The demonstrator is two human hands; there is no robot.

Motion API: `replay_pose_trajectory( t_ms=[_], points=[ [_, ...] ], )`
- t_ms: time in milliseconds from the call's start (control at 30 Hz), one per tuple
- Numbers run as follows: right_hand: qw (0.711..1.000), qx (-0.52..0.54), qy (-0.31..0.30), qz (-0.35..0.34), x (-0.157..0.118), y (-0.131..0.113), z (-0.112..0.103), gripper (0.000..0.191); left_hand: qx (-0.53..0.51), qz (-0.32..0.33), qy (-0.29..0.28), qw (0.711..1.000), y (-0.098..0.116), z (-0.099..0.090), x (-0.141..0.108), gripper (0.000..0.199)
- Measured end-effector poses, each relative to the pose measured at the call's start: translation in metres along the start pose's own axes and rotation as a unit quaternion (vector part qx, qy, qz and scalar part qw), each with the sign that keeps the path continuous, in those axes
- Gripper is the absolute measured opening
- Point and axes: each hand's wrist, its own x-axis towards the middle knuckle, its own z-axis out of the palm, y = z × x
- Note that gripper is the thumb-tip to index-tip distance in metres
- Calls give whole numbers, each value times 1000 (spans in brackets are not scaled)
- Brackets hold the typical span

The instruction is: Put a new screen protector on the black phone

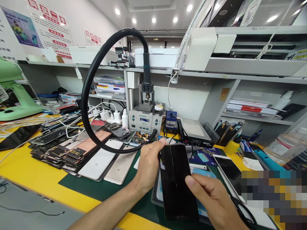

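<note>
A smartphone [176,191] with a dark screen faces me, tilted up between my two hands. My left hand [149,163] grips its upper left edge, the thumb at the top corner. At the right edge, my right hand [211,193] pinches the phone between thumb and curled fingers. Behind and below the phone lies a grey perforated tray [155,195], mostly hidden by it. A white phone [99,161] and a gold phone [121,169] lie face down on the green mat [79,188], left of my left hand.
Stacked phone parts [57,145] cover the left of the yellow table. A hot air station [144,119] stands at the back, its black hose [83,92] looping forward. Another white-framed phone [229,169] and black-handled scissors [243,210] lie at the right. A green fan [21,92] stands far left.
</note>
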Motion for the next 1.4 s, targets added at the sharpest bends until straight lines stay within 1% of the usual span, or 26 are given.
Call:
replay_pose_trajectory(
  t_ms=[100, 200, 300, 433, 533, 633, 800, 900, 1067, 1200, 1300, 1400],
  points=[
    [1000, 26, -5, 7, 1, 0, 0, 52, 16, 2, -25, 1000, 0, 0, 0, 37],
    [999, 48, -6, 7, 2, -1, 0, 52, 40, 6, -29, 999, 1, -1, 0, 32],
    [998, 65, -2, 22, 2, 1, -1, 52, 45, 3, -32, 998, 0, -1, 0, 27],
    [997, 72, 9, 34, 3, 5, -3, 50, 30, -11, -60, 998, 1, 0, 1, 21],
    [997, 74, 32, 21, 4, 6, -4, 49, 0, -24, -97, 995, 3, 1, 2, 23],
    [996, 62, 70, 2, 4, 3, -4, 48, -20, -35, -147, 988, 4, -1, 2, 27],
    [991, 1, 129, -41, 3, -1, -3, 47, -3, -35, -238, 971, 2, -6, 2, 40],
    [984, -38, 163, -65, 4, -1, -2, 48, 7, -22, -269, 963, -2, -7, 4, 46],
    [980, -59, 178, -65, 6, -2, -2, 46, 7, -32, -288, 957, -9, -5, 4, 53],
    [978, -48, 191, -76, 6, -2, -2, 47, 23, -48, -287, 956, -4, -2, 0, 55],
    [974, -42, 201, -93, 6, -1, -3, 47, 72, -81, -287, 952, 0, 0, -5, 50],
    [966, -50, 228, -107, 8, 1, -3, 48, 148, -111, -283, 941, -5, 2, -10, 52]
  ],
)
